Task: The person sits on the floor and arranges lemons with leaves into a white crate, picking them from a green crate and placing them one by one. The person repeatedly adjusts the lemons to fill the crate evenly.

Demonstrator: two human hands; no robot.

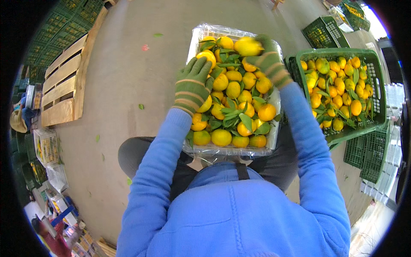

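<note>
A white crate lined with clear plastic film (273, 128) stands before me, filled with orange-yellow mandarins (221, 137) and green leaves. My left hand (193, 84), in a green glove with tan stripes, rests over the crate's left side, its fingers on a mandarin (208, 57). My right hand (268, 62), in a matching glove, is over the upper right of the crate and blurred. A blurred yellow mandarin (249, 47) lies at its fingers; whether they grip it cannot be told. To the right, a green plastic crate (340, 52) holds more mandarins with leaves (338, 85).
A wooden pallet (64, 83) lies at the left beside stacked green crates (65, 24). Another green crate (325, 31) stands at the upper right. White crates (46, 146) are at the left edge. A person in red (56, 236) is at the lower left.
</note>
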